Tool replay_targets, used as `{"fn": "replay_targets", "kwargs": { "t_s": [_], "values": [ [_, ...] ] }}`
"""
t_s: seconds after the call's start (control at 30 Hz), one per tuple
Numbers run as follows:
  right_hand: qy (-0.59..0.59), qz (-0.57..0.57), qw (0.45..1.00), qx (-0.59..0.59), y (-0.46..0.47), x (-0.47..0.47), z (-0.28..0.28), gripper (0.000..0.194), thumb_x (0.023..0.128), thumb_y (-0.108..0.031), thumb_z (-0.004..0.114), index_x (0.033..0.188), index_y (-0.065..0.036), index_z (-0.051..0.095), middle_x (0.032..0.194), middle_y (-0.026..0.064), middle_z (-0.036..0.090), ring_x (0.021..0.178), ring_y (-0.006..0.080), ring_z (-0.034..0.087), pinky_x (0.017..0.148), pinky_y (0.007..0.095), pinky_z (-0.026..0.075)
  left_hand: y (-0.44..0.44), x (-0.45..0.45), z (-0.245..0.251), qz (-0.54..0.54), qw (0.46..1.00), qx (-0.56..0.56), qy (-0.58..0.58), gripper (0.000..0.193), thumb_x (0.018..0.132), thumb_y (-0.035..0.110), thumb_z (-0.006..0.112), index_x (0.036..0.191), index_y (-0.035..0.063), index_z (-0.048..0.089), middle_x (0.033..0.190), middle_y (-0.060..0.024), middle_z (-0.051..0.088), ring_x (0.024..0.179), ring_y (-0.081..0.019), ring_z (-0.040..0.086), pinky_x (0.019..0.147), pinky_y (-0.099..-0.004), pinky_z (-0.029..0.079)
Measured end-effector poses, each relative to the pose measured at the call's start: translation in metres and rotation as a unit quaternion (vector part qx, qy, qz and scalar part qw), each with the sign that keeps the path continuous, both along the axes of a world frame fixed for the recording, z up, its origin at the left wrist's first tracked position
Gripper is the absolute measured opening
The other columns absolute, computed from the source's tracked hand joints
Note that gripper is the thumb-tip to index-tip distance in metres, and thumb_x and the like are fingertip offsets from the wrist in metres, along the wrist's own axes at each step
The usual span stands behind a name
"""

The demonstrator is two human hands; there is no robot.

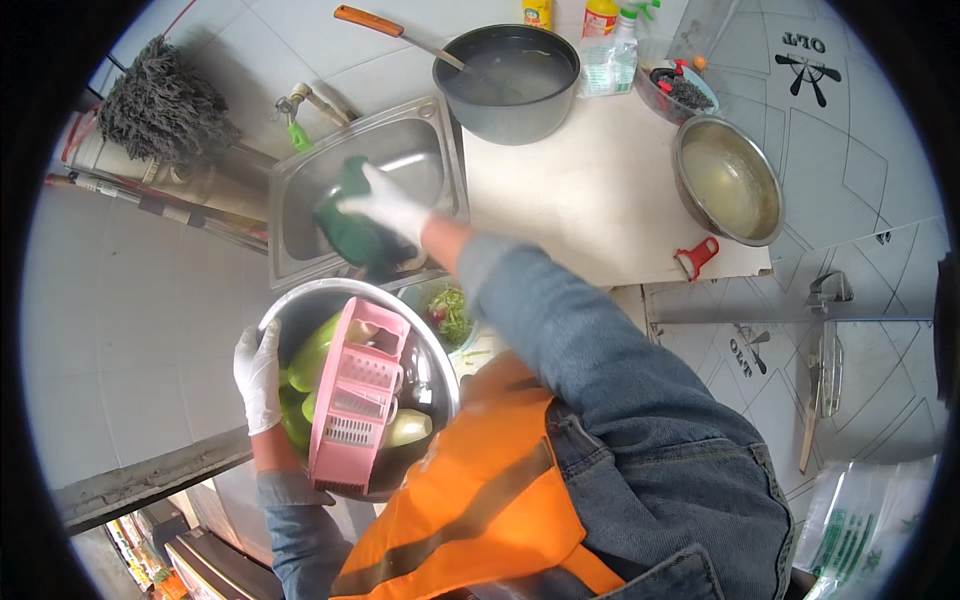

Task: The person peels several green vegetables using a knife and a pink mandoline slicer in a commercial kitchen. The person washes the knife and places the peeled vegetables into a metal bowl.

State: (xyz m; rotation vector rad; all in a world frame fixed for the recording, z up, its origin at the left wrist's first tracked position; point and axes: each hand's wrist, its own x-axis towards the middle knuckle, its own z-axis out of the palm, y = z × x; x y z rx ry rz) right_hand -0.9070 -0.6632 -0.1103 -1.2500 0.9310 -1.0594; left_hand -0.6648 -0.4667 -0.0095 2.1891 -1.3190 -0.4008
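My left hand (257, 376), in a white glove, grips the left rim of a steel bowl (442, 352) held close to my body. Inside it are long green vegetables (315, 356), perhaps gourds, and a pale peeled piece (409, 427). Across the bowl lies a pink plastic grater (352, 409) with several slotted panels. Over the steel sink (283, 251), my gloved right hand (386, 206) has hold of a dark green item (349, 229). Motion blur hides whether that item is cloth or plastic.
Green peelings (450, 319) fill a container beside the bowl. On the white counter (570, 195) stand a large pot (510, 120) of cloudy liquid, a metal basin (727, 184) and a red peeler (697, 259). A tap (289, 109) and a grey mop head (161, 105) are at the upper left.
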Motion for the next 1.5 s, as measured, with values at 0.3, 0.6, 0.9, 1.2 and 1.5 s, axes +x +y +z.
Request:
{"fn": "replay_targets", "kwargs": {
  "t_s": [0.3, 0.6, 0.9, 1.2, 1.5],
  "values": [
    [-0.596, 0.172, 0.754, 0.215, 0.068, -0.168, 0.053, 0.110, 0.089, -0.081, 0.029, 0.152, 0.008, 0.022, 0.159, 0.0257, 0.023, 0.148, 0.0364, 0.024, 0.123, 0.0492, 0.018, -0.075, -0.092, 0.016, -0.168, 0.976, 0.013, -0.136, 0.050, 0.087, 0.050, 0.064, 0.102, 0.0016, 0.069, 0.100, -0.0228, 0.069, 0.096, -0.0389, 0.064, 0.083, -0.0451, 0.049],
    [-0.604, 0.080, 0.784, 0.118, 0.143, -0.292, 0.096, 0.114, 0.088, -0.081, 0.030, 0.153, 0.011, 0.012, 0.161, 0.0273, 0.016, 0.149, 0.0377, 0.019, 0.124, 0.0474, 0.014, -0.182, -0.288, 0.006, -0.412, 0.902, 0.059, -0.113, 0.060, 0.086, 0.053, 0.066, 0.115, -0.0002, 0.068, 0.108, -0.0245, 0.069, 0.107, -0.0368, 0.065, 0.093, -0.0410, 0.048],
    [-0.585, -0.027, 0.803, 0.108, 0.183, -0.362, 0.095, 0.109, 0.091, -0.079, 0.019, 0.152, 0.011, 0.015, 0.160, 0.0272, 0.019, 0.149, 0.0368, 0.020, 0.123, 0.0455, 0.013, -0.243, -0.391, -0.037, -0.494, 0.851, 0.139, -0.115, 0.066, 0.089, 0.053, 0.065, 0.125, -0.0022, 0.063, 0.120, -0.0216, 0.067, 0.115, -0.0321, 0.063, 0.101, -0.0353, 0.045],
    [-0.634, 0.058, 0.763, 0.111, 0.177, -0.360, 0.096, 0.102, 0.095, -0.073, 0.020, 0.153, 0.010, 0.014, 0.160, 0.0272, 0.018, 0.149, 0.0377, 0.018, 0.123, 0.0478, 0.012, -0.236, -0.307, 0.043, -0.542, 0.803, 0.024, 0.246, 0.042, 0.102, 0.022, 0.055, 0.136, -0.0022, 0.055, 0.127, -0.0105, 0.064, 0.118, -0.0176, 0.058, 0.104, -0.0311, 0.044],
    [-0.333, 0.222, 0.909, 0.112, 0.109, -0.237, 0.179, 0.075, 0.104, -0.053, 0.027, 0.146, 0.010, 0.034, 0.152, 0.0261, 0.038, 0.136, 0.0401, 0.044, 0.110, 0.0474, 0.040, -0.099, -0.076, 0.010, -0.224, 0.872, -0.076, 0.429, 0.030, 0.099, 0.022, 0.059, 0.120, 0.0021, 0.068, 0.114, -0.0081, 0.070, 0.106, -0.0147, 0.063, 0.096, -0.0291, 0.048]
  ]
}}
